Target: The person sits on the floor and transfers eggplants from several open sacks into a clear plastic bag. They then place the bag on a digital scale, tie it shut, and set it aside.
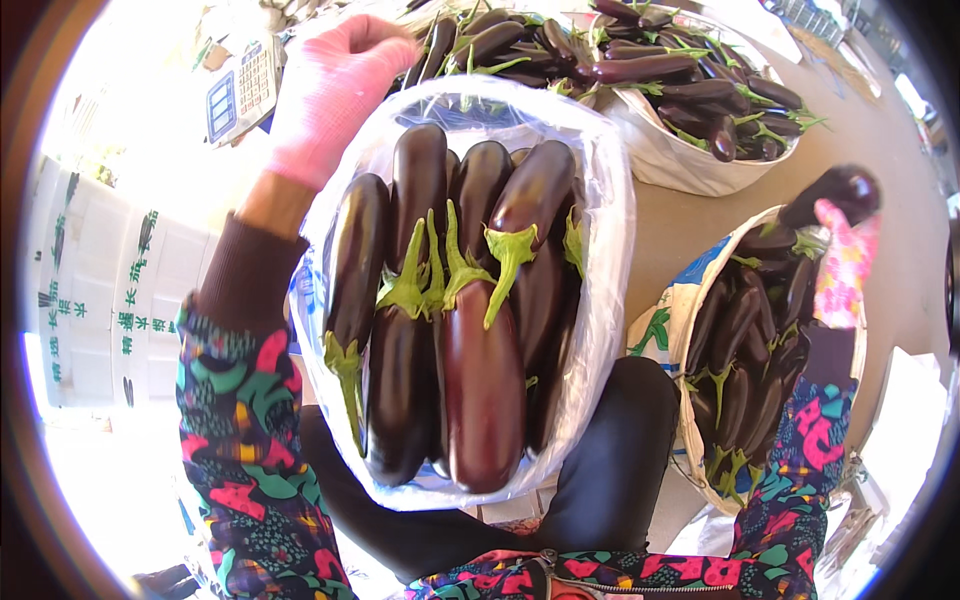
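In front of me stands a container lined with a clear plastic bag (611,300), packed with glossy dark eggplants (484,390). Their green stems (510,259) meet near the middle. My left hand (337,90), in a pink knit glove, is past the far-left rim beside a heap of eggplants (491,45). Its fingertips are curled, and I cannot tell whether they grip anything. At the right, my right hand (844,259) in a pink floral glove grips an eggplant (832,196) by its stem end. It is over a sack (679,360) holding more eggplants (739,322).
A white cloth sack (697,165) of eggplants stands at the back right. A digital scale's keypad panel (244,94) is at the back left. White boxes with green print (112,292) are stacked on the left. My dark-trousered knee (619,450) sits between container and right sack.
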The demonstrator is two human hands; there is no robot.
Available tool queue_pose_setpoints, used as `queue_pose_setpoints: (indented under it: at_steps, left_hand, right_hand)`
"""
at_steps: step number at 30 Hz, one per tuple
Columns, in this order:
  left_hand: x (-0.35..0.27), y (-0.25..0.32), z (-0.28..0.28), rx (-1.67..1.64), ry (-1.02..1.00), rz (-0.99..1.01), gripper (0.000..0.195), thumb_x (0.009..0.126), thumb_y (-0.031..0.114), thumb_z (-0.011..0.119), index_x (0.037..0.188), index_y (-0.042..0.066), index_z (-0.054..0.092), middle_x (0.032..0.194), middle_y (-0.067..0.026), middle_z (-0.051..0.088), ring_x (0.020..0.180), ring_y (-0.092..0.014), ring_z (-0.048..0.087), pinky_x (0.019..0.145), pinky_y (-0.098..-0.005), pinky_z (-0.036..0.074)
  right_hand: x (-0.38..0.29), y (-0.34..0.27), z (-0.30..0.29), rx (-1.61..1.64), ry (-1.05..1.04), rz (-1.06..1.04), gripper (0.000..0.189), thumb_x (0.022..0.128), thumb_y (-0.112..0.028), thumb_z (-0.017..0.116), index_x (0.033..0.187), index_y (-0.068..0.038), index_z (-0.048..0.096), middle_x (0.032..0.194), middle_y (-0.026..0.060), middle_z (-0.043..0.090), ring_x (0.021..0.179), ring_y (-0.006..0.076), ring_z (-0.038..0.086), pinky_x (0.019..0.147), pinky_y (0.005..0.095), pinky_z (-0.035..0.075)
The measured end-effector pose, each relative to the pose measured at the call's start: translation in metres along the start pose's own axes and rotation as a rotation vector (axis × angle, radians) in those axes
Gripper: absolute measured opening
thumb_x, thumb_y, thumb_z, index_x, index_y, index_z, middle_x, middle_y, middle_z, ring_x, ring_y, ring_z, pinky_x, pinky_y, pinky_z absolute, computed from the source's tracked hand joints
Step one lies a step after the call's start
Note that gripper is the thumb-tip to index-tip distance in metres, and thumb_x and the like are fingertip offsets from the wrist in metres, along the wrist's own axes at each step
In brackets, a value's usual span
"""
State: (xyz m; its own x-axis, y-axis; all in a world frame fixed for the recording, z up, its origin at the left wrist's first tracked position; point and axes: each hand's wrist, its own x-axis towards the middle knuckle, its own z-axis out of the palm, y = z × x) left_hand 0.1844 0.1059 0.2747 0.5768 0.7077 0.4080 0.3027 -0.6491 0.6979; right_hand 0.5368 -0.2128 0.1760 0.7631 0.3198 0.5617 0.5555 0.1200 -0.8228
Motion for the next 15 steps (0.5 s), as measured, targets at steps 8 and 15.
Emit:
queue_pose_setpoints:
  at_steps: [8, 15]
  left_hand:
    - [-0.101, 0.136, 0.027, -0.755, -0.429, -0.375, 0.065, 0.096, 0.02, 0.057, 0.155, 0.001, 0.036, 0.124, -0.0122, 0.062, 0.072, -0.012, 0.058, 0.054, -0.0225, 0.04]
    - [-0.125, 0.115, 0.025, 0.012, -0.353, 0.073, 0.068, 0.086, 0.033, 0.073, 0.139, -0.003, 0.054, 0.129, -0.023, 0.057, 0.102, -0.033, 0.061, 0.092, -0.0409, 0.051]
  right_hand:
    - [-0.087, -0.084, 0.071, 0.754, -0.439, 0.049, 0.078, 0.093, -0.049, 0.067, 0.149, 0.001, 0.043, 0.151, 0.0182, 0.047, 0.143, 0.0269, 0.043, 0.121, 0.0393, 0.03]
    - [-0.106, -0.089, 0.128, -0.043, -0.722, 0.47, 0.037, 0.088, -0.021, 0.073, 0.116, 0.0, 0.062, 0.105, 0.0145, 0.071, 0.095, 0.0238, 0.069, 0.082, 0.0346, 0.054]
